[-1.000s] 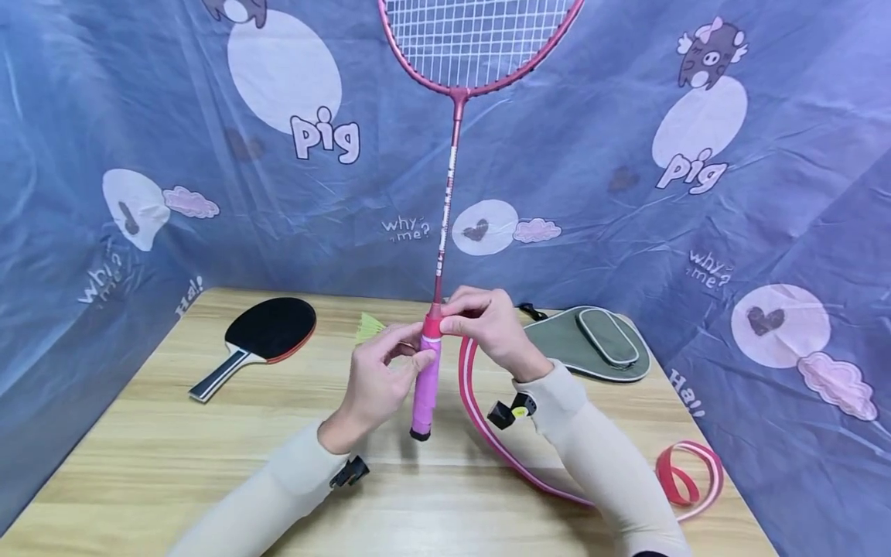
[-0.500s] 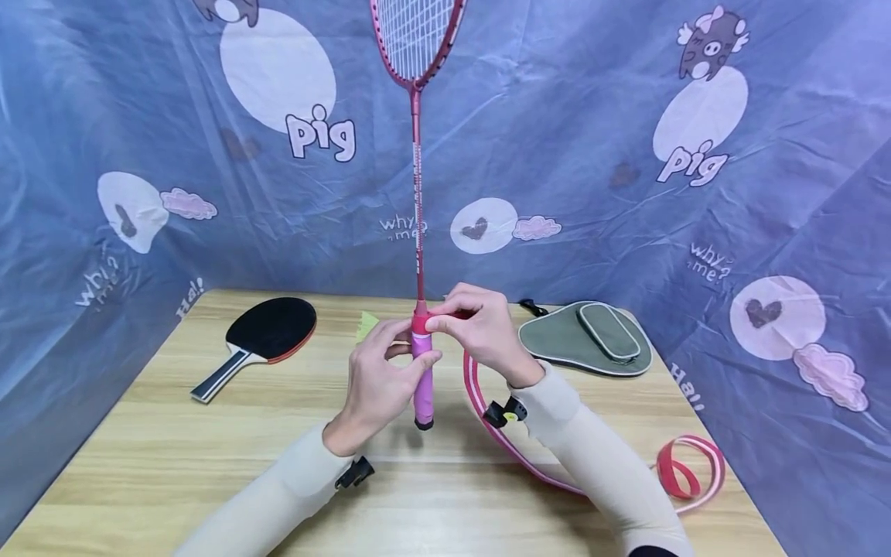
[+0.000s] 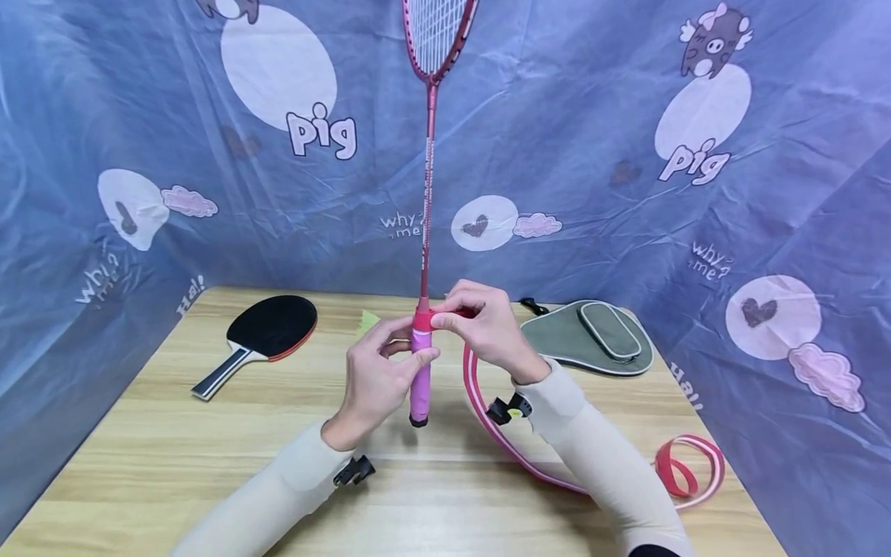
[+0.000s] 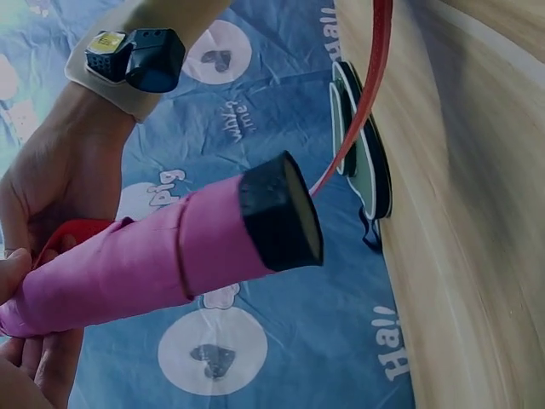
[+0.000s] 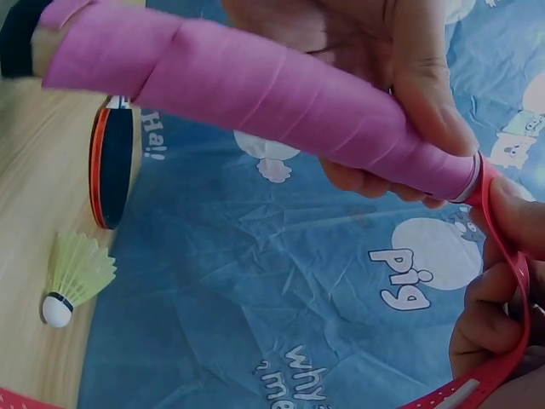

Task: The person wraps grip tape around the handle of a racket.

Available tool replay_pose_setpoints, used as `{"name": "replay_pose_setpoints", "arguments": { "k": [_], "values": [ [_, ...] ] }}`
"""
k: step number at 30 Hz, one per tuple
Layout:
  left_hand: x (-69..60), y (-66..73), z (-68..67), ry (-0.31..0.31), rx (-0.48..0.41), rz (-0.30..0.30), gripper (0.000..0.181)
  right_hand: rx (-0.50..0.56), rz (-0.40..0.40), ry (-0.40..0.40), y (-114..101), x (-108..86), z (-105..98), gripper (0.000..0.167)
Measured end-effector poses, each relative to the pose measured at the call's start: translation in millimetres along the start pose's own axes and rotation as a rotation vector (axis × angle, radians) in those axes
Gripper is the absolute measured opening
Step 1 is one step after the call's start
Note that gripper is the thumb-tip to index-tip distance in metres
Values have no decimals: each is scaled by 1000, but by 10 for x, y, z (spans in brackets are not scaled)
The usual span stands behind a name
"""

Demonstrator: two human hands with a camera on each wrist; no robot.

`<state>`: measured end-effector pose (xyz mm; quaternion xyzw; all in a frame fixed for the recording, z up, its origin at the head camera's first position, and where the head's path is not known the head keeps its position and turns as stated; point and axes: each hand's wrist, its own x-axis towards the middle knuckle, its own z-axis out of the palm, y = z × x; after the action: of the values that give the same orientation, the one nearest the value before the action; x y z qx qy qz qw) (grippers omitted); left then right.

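A red badminton racket (image 3: 428, 186) stands upright over the table in the head view, its head cut off at the top. My left hand (image 3: 376, 371) grips the purple-wrapped handle (image 3: 421, 391), thumb on the near side. Red overgrip tape (image 3: 470, 379) goes round the top of the handle, just above a thin white band. At that spot my right hand (image 3: 487, 329) pinches the tape between thumb and fingers. From there the tape curves down to the table and ends in a loose curl at the right. The black butt cap (image 4: 281, 213) shows in the left wrist view.
A black table tennis bat (image 3: 271, 329) lies at the back left of the wooden table (image 3: 209, 464). Behind my left hand is a yellow shuttlecock (image 5: 81, 273), mostly hidden in the head view. A green bat case (image 3: 571, 340) lies back right. Blue printed cloth surrounds the table.
The racket has turned about its shaft, so its head now looks narrower. It swung left, then slightly back right. Both hands keep their hold on the handle and the tape.
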<state>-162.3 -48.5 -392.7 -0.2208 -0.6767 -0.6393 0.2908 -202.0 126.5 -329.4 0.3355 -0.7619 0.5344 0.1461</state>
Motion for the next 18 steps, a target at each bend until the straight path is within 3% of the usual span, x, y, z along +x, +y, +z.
{"name": "replay_pose_setpoints", "arguments": {
  "k": [6, 11, 18],
  "values": [
    [6, 15, -14, -20, -112, -122, 42, 30, 39, 7, 24, -7, 5, 13],
    [-9, 31, -23, -45, -150, -219, 40, 35, 61, 8, 26, -40, 1, 12],
    [-107, 70, 12, -79, -169, -202, 41, 43, 19, -20, 33, -120, -66, 11]
  ]
}}
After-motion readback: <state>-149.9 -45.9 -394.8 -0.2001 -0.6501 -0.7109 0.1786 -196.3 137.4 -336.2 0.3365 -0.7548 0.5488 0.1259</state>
